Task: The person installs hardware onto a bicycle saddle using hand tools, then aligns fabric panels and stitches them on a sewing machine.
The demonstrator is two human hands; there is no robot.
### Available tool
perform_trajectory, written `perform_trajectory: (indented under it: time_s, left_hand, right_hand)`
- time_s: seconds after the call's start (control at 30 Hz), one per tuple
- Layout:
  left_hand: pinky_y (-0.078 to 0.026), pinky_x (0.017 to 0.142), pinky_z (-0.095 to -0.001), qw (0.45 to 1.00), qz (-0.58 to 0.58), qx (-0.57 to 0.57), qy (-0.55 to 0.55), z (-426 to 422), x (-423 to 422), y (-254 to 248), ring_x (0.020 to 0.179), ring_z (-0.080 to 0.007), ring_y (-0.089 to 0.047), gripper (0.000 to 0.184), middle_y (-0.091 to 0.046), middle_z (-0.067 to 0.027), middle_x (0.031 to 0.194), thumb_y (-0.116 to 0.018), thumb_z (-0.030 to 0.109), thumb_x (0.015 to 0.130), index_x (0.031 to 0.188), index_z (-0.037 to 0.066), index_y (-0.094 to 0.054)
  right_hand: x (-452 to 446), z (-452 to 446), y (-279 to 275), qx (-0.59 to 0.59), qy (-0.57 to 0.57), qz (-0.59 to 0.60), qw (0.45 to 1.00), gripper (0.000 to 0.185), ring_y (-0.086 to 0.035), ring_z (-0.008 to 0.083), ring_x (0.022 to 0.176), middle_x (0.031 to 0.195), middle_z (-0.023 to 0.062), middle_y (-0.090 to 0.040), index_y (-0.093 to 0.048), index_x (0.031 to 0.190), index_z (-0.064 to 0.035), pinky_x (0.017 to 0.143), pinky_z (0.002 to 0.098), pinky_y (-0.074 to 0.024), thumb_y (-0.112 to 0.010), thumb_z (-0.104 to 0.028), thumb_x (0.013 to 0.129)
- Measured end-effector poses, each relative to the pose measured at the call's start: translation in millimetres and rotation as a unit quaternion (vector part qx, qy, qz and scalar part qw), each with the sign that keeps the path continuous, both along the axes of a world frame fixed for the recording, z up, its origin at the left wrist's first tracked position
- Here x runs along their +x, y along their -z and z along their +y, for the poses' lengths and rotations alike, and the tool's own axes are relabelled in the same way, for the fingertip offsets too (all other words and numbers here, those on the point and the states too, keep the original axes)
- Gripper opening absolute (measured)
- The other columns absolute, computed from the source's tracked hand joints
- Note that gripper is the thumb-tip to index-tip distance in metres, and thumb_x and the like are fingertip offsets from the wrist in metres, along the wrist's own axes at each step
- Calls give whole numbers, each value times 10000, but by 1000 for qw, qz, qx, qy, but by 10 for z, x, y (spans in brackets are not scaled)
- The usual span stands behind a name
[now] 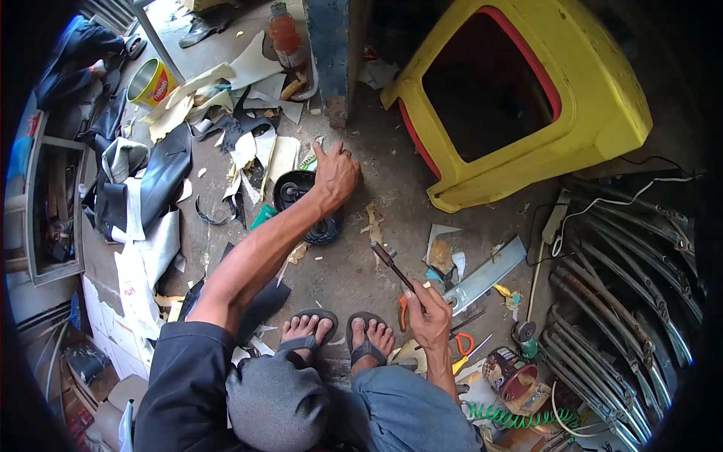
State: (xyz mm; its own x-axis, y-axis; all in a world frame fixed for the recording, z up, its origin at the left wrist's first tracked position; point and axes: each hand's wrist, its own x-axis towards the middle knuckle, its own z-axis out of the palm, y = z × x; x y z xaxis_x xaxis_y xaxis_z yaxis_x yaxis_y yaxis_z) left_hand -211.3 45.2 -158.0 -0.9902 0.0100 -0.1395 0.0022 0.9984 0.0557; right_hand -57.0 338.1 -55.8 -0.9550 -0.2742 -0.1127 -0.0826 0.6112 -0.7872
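Note:
My left hand [337,177] reaches forward, palm down, over the edge of a black round container [292,190] on the floor. Its fingers are bent and spread apart, with one fingertip beside a small whitish scrap; the palm side is hidden. A green and white packet [307,161] lies partly under this hand. My right hand [429,313] is closed around a dark metal rod tool [392,265], which points up and left and has a small crosspiece near its tip. Below that hand are orange-handled scissors [464,345] and a flat metal strip [486,277].
A yellow plastic chair [602,113] lies tipped at the upper right. Bent metal tubes [602,316] are stacked at the right. Black and white material scraps [162,177], a yellow can [153,83] and an orange bottle [285,38] stand or lie at the left and back.

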Motion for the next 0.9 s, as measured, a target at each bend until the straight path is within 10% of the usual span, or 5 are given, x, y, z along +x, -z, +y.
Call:
perform_trajectory:
  time_s: [0.17,0.3,0.4,0.67,0.9]
  left_hand:
    - [-487,870,-508,967,41,250,-35,-63,141,-369,1003,-240,-625,106,-690,-101,993,-640,93,851,899,40,-718]
    - [-560,763,-353,513,-43,820,-251,245,701,-659,790,-215,-661,91,-675,-121,927,-623,-2,836,880,13,-545]
    - [-552,793,-338,431,-111,854,-269,645,1167,-614,901,-187,-644,271,-629,-87,999,-686,98,919,1116,-4,-531]
    - [-439,683,-317,681,-97,705,-174,865,1513,-885,781,-94,-503,389,-594,-33,805,-600,400,1015,951,19,-647]
    - [-451,678,-436,800,38,597,45,802,1682,-1403,747,-389,-564,129,-557,-195,798,-616,94,934,910,-27,-577]
  right_hand:
    - [69,44,-36,4,18,-16,1000,261,-476,99,596,727,53,-549,-706,1188,5,537,275,-395,-677,-104,953]
    - [104,19,52,-13,69,-12,997,314,-616,156,644,809,142,-671,-692,1218,7,595,319,-489,-691,-166,955]
    - [177,-153,196,-88,150,-83,981,342,-573,97,643,807,75,-664,-658,1289,1,578,242,-465,-664,-140,978]
    - [177,-313,97,-74,-11,-29,997,389,-735,210,824,949,202,-741,-620,1316,33,766,313,-585,-640,-186,994]
    - [-159,-212,-534,-284,8,-65,957,377,-682,207,1027,1149,148,-662,-629,1321,4,833,304,-591,-663,-179,994]
